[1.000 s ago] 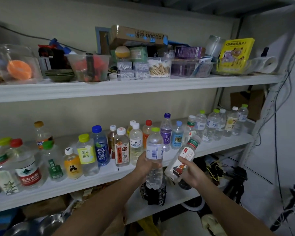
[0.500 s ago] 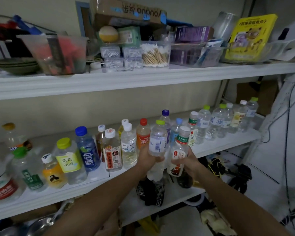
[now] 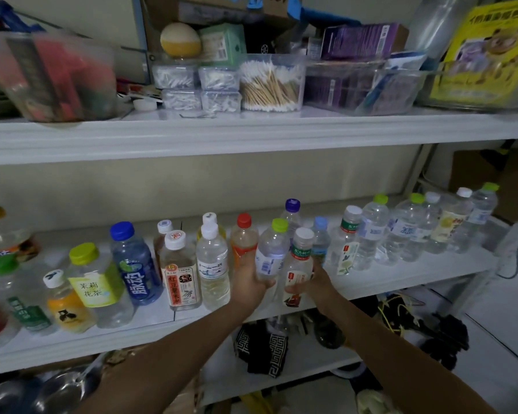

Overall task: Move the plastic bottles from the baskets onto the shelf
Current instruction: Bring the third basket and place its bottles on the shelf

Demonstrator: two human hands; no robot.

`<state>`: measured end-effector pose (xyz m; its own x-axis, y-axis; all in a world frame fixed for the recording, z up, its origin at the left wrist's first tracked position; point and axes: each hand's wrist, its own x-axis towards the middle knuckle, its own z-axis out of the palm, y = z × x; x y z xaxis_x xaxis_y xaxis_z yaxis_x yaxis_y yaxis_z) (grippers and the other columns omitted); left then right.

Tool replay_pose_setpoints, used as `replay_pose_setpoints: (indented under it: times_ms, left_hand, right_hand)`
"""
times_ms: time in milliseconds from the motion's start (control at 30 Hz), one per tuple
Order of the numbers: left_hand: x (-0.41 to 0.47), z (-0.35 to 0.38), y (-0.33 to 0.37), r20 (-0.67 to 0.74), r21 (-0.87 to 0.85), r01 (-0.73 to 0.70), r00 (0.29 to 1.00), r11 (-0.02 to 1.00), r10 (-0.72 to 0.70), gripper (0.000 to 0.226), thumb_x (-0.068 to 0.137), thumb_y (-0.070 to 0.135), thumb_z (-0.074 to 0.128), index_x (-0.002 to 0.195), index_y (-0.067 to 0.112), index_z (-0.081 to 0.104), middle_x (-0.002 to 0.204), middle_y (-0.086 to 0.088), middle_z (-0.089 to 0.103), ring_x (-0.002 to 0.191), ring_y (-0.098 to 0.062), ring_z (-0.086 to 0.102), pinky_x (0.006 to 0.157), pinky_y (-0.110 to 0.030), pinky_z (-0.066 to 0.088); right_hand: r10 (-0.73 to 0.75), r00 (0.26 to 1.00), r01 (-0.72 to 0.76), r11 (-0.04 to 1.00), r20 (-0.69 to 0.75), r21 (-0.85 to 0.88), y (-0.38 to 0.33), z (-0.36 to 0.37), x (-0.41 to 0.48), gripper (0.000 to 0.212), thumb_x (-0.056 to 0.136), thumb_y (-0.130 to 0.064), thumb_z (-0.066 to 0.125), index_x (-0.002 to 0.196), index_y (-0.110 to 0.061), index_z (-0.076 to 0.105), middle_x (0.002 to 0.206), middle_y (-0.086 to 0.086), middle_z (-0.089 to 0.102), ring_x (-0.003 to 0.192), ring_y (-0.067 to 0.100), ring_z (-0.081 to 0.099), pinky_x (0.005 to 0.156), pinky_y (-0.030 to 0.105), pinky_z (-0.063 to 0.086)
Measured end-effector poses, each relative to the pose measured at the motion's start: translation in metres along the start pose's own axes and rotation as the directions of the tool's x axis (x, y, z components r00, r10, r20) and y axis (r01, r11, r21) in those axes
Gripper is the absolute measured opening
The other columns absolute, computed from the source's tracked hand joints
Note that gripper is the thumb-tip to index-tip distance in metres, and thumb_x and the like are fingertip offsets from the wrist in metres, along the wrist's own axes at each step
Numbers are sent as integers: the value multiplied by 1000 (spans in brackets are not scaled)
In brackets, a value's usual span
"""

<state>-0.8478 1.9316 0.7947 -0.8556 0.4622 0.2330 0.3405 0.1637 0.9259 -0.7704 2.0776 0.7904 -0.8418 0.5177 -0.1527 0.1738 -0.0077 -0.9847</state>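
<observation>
- Clear plastic bottle with a lime-green cap [image 3: 271, 252]: I see it upright at the front of the white middle shelf [image 3: 380, 283], with my left hand [image 3: 248, 283] wrapped round its lower half.
- Clear plastic bottle with a white cap and green neck band [image 3: 299, 261]: it stands upright just beside the first, their sides touching. My right hand [image 3: 316, 283] grips it low from the right.
- The hands hide both bases, so I cannot tell if either bottle rests on the shelf.
- Hard on the left stands a white-capped bottle of pale yellow liquid [image 3: 213, 274], just beside my left wrist.
- Close behind the pair are a red-capped orange bottle [image 3: 244, 239], a purple-capped clear bottle [image 3: 292, 209] and a small pale-blue-capped bottle [image 3: 321, 239].
- On the right a white-capped bottle with a flower label [image 3: 347, 246] stands near my right hand.
- Further left are a brown tea bottle with a red-and-white label [image 3: 178, 274] and a blue bottle with a blue cap [image 3: 135, 265].
- Further right a row of clear water bottles [image 3: 407, 231] runs to the shelf's end.
- On the upper shelf [image 3: 251, 135] sits a clear box of cotton swabs [image 3: 271, 85], with a yellow picture booklet [image 3: 488, 55] at the far right.
- Below, a black-and-white patterned cloth [image 3: 263, 351] lies on the lower shelf.
</observation>
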Motion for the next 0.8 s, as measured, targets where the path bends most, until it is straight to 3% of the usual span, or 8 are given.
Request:
replay_pose_setpoints:
  times_ms: [167, 267, 400, 533, 600, 700, 800]
  left_hand:
    - [-1, 1, -3, -26, 60, -88, 996, 994, 90, 63, 69, -5, 77, 117, 24, 48, 111, 12, 54, 106, -7, 51, 88, -8, 36]
    - [1, -1, -11, -12, 111, -77, 997, 991, 79, 65, 72, -3, 75, 127, 13, 45, 115, 6, 54, 109, -12, 52, 91, -19, 40]
    - [1, -7, -15, 26, 149, -53, 998, 987, 50, 66, 78, 1, 74, 133, 7, 39, 117, 7, 49, 108, -9, 49, 85, -9, 33]
    - [2, -6, -17, 17, 142, -44, 999, 989, 42, 65, 77, 3, 75, 132, 7, 40, 117, 6, 49, 111, -12, 50, 88, -11, 33]
    - [1, -3, -17, -3, 125, -25, 1000, 992, 25, 68, 74, 4, 78, 132, 8, 41, 118, 5, 50, 112, -13, 51, 90, -14, 34]
    - [0, 2, -20, -56, 146, 16, 998, 989, -8, 78, 65, 16, 86, 129, 12, 43, 123, 1, 55, 115, -17, 53, 96, -28, 43]
    - [-1, 7, -24, -137, 291, 41, 991, 956, -1, 87, 59, 29, 89, 130, 11, 42, 126, -7, 50, 121, -23, 45, 100, -40, 43]
  right_hand:
    - [14, 1000, -13, 997, 18, -73, -2, -4, 10, 72, 59, 16, 79, 113, -20, 48, 95, -6, 62, 89, 11, 59, 60, 17, 48]
    - [33, 998, -27, 992, 46, -125, 0, -5, 14, 73, 58, 9, 83, 119, -14, 49, 106, 1, 64, 100, 18, 61, 67, 20, 49]
    - [43, 997, -33, 988, 63, -152, -1, -4, 11, 71, 62, 11, 81, 120, -14, 46, 105, -1, 59, 85, 5, 55, 60, 13, 44]
    - [44, 997, -33, 989, 71, -147, 0, -4, 12, 74, 62, 9, 81, 123, -15, 44, 113, 2, 57, 90, 8, 55, 61, 14, 43]
    - [41, 997, -30, 987, 63, -158, 1, -4, 12, 72, 63, 9, 81, 119, -18, 43, 110, 1, 56, 87, 5, 53, 59, 12, 42]
    - [33, 998, -23, 987, 60, -160, 2, -5, 11, 79, 63, 9, 81, 128, -13, 42, 114, 2, 55, 94, 10, 52, 60, 12, 42]
    - [39, 997, -28, 985, 61, -173, 4, -5, 11, 82, 64, 6, 81, 132, -15, 39, 114, 0, 53, 91, 6, 51, 59, 11, 41]
